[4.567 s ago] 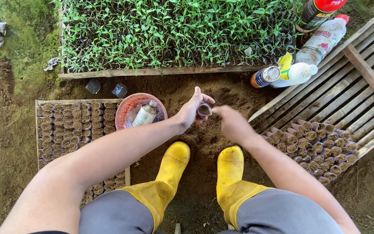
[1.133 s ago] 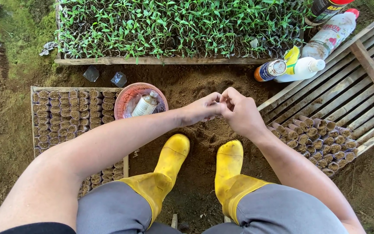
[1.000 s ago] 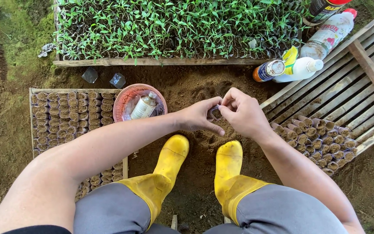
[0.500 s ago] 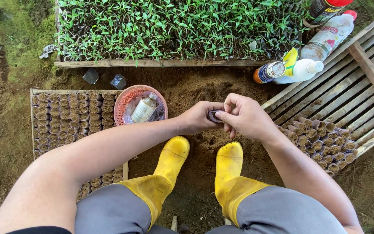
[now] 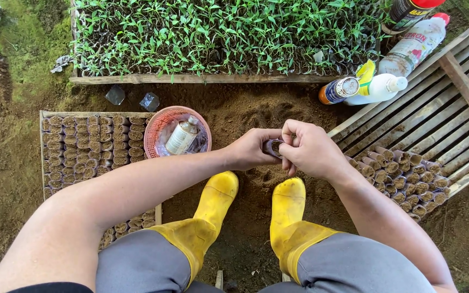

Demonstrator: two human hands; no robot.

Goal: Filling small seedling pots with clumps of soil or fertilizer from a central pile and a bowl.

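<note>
Bare brown soil ground (image 5: 256, 114) carries a long wooden tray of green seedlings (image 5: 223, 38), a wooden tray of soil-filled paper pots (image 5: 90, 146), a round pink plastic basket (image 5: 156, 127), a slatted wooden pallet (image 5: 435, 114), two small dark pots (image 5: 131, 99), and yellow rubber boots (image 5: 256, 201).

small dark seedling pot (image 5: 273, 147), pinched between both hands above bare soil.

A small bottle with a pale label (image 5: 182, 135) lies in the pink basket (image 5: 153, 135). At the upper right, on the wooden slats (image 5: 435, 114), lie a can with a blue-and-orange label (image 5: 338, 90), a white bottle with a yellow label (image 5: 376, 87), a clear bottle with a red cap (image 5: 416, 46) and a dark spray can (image 5: 408, 10).
</note>
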